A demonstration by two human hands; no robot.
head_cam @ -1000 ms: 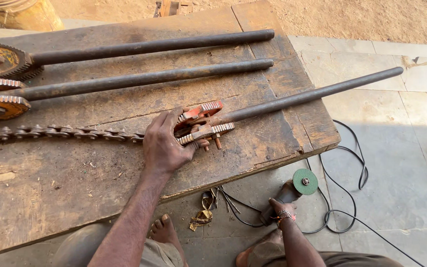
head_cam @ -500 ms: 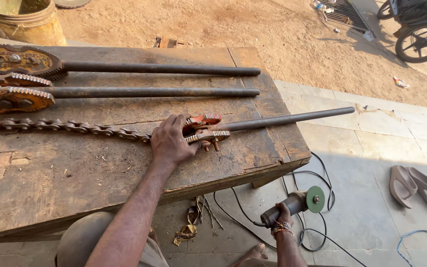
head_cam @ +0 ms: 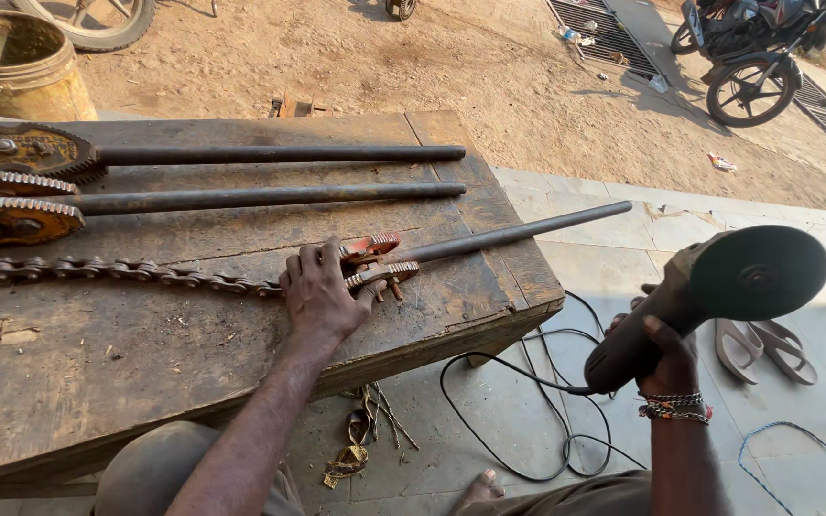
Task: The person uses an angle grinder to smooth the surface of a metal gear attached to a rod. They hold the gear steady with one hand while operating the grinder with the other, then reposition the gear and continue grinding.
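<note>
Near the bottom right of the frame, the right hand (head_cam: 666, 358) is wrapped tight around the dark body of an angle grinder (head_cam: 709, 291). It holds the tool up in the air, off to the right of the counter (head_cam: 145, 382). The grinder's round disc (head_cam: 760, 272) faces the camera. A black cord (head_cam: 518, 382) runs from the grinder and loops on the tiled floor (head_cam: 815, 420) below. A pair of sandals (head_cam: 767, 349) lies on the floor behind the grinder.

In the lower middle, the left hand (head_cam: 322, 291) presses flat on the wooden counter. Its fingers lie spread over the rusty toothed head of a chain wrench (head_cam: 380, 263). I cannot tell if the fingers curl around it or just rest on top. The wrench's long bar handle (head_cam: 518, 232) pokes out past the right edge of the counter. Its chain (head_cam: 117, 272) stretches away to the left edge of the frame.

Farther back on the counter lie two more long tools (head_cam: 270, 175) with toothed heads, side by side. Beyond the counter is bare dirt. A yellow drum (head_cam: 16, 62) stands at the upper left, and a motorbike (head_cam: 748, 48) is parked at the upper right.
</note>
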